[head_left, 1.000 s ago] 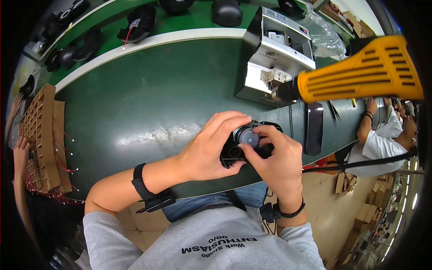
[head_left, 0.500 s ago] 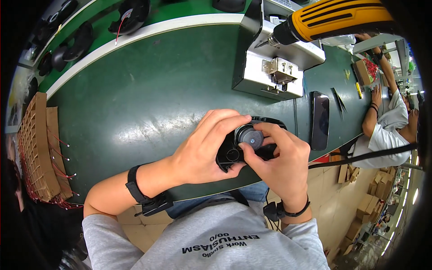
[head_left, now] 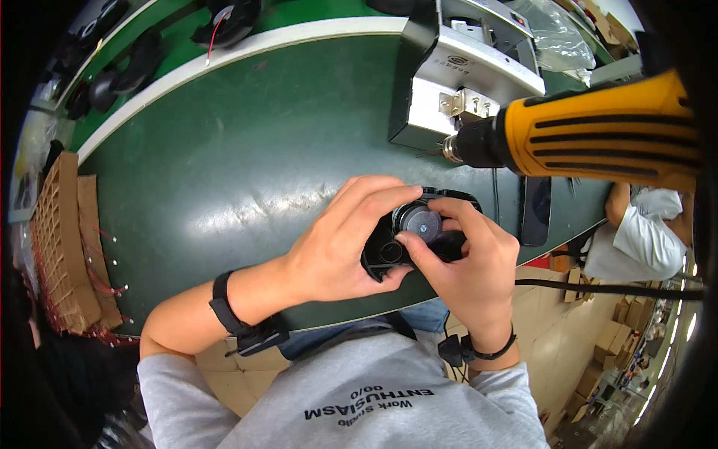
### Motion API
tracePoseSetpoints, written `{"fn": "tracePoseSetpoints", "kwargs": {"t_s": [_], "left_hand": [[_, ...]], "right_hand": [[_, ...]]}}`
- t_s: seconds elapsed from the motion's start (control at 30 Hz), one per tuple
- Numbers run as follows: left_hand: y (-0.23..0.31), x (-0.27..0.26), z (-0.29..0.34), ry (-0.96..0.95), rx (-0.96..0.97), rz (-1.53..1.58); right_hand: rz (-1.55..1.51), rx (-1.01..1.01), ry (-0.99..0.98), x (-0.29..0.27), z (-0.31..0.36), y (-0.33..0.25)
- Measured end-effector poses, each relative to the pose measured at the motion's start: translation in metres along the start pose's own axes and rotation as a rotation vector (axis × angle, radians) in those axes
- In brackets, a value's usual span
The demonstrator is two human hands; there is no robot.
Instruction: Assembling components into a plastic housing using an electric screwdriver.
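A black plastic housing [head_left: 379,245] is held just above the table's near edge. My left hand [head_left: 329,243] is closed round its left side, with the fingers on the far rim and the thumb at the near edge. Inside the housing sits a round dark-grey part [head_left: 423,223], which looks like a small speaker. Between thumb and fingertips, my right hand [head_left: 476,263] grips this round part. Whether it is fully seated cannot be made out. The housing's right end is partly covered by my right hand.
A yellow and black electric screwdriver [head_left: 598,133] hangs over the right side, before a metal box-like fixture [head_left: 426,112]. A phone [head_left: 535,213] lies to the right. Cardboard dividers [head_left: 63,247] with red wires stand left. Black shells [head_left: 228,22] line the far shelf. A co-worker [head_left: 647,236] sits right.
The hanging screwdriver has swung nearer and lower, toward the right. My hands keep nearly the same hold, with the housing shifted slightly to the right. Less of the co-worker is in sight.
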State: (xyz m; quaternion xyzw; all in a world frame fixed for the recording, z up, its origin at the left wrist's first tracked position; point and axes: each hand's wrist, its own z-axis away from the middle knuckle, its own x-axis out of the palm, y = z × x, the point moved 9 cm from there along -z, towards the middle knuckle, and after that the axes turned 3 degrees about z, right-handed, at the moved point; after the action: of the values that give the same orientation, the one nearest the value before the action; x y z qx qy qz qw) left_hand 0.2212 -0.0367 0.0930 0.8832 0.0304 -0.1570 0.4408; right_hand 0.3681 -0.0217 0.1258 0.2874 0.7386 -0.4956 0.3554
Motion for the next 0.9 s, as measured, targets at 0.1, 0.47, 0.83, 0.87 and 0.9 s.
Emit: {"fn": "tracePoseSetpoints", "kwargs": {"t_s": [0.1,0.47,0.83,0.87,0.9], "left_hand": [[0.0020,0.0001,0.0001,0.010,0.049,-0.075],[0.0045,0.0010,-0.0017,-0.011,0.032,-0.025],[0.0029,0.0023,-0.0007,-0.004,0.037,-0.053],[0.0026,0.0026,-0.0001,-0.009,0.034,-0.051],[0.0035,0.0013,-0.0007,-0.009,0.035,-0.049]], "right_hand": [[0.009,-0.008,-0.012,0.0043,0.0001,0.0008],[-0.017,-0.008,0.035,0.0008,0.0002,0.0003],[0.012,-0.025,0.028,-0.0002,0.0008,-0.0007],[0.013,-0.025,0.028,-0.0010,0.0010,-0.0012],[0.008,-0.005,0.001,0.0001,0.0011,0.0004]]}}
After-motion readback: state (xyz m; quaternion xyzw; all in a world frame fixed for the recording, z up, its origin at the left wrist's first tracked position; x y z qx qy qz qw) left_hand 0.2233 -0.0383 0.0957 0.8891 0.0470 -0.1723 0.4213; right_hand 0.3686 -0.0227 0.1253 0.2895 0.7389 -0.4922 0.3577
